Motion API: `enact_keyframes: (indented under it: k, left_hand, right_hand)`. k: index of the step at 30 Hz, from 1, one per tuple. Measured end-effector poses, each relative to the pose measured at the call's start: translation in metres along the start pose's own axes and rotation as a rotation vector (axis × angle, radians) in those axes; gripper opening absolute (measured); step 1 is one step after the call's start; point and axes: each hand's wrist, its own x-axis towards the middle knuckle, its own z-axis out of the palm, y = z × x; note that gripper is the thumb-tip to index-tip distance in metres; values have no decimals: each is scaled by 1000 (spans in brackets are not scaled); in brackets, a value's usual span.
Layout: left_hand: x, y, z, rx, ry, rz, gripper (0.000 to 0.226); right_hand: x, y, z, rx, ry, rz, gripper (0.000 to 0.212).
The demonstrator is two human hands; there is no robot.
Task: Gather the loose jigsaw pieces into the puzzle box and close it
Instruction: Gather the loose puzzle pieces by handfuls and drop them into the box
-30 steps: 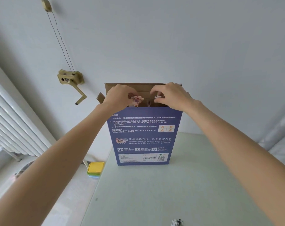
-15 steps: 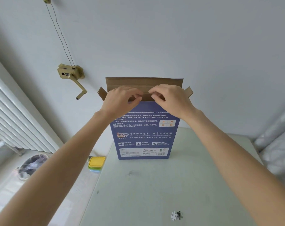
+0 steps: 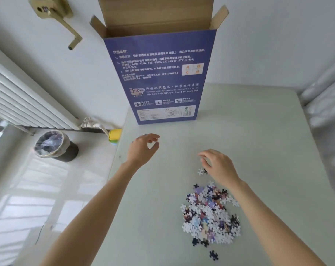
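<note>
Pieces (image 3: 210, 214) lay heaped on table (image 3: 258, 150); box (image 3: 162, 77) stood open; left hand (image 3: 141, 148) and right hand (image 3: 218, 166) hovered empty, fingers loosely curled.

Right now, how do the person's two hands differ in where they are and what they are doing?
The left hand hovers over bare table, nearer the open puzzle box, fingers loosely curled and holding nothing. The right hand is lower and nearer the pile of jigsaw pieces, its fingertips reaching down by two stray pieces; whether it grips one I cannot tell. Both hands are off the box.
</note>
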Motion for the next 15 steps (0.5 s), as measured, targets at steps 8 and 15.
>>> enact_keyframes:
  k: [8, 15]
  left_hand:
    - [25, -64, 45, 242, -197, -152, 67]
    - [20, -61, 66, 389, -449, -104, 72]
  right_hand:
    - [-44, 31, 60, -100, -280, 156, 55]
    - [-58, 27, 79, -144, -415, 200, 59]
